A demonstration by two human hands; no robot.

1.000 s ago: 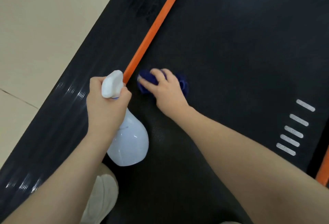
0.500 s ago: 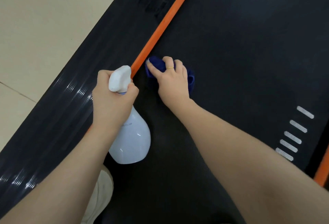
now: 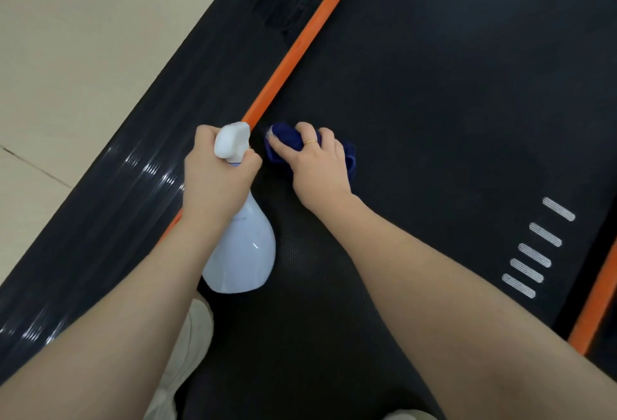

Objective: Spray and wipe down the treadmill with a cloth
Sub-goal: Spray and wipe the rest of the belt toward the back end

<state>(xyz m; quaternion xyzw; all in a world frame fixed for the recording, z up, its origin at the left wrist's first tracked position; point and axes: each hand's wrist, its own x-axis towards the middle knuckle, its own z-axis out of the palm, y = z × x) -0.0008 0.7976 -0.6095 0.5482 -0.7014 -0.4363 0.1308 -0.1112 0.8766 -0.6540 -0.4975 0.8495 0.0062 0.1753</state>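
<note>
right hand (image 3: 317,166) presses bunched dark blue cloth (image 3: 347,156) onto black textured treadmill belt (image 3: 434,85) beside orange strip (image 3: 300,45); left hand (image 3: 217,176) grips white plastic spray bottle (image 3: 240,252). risk: cloth snags strip edge.

spray bottle (image 3: 241,252): a faint line of small print on its white body, left of centre of the frame, too small to read.
treadmill belt (image 3: 450,102): five white slanted dashes at the right edge of the frame, no letters or numbers.
Readable text: none.
</note>
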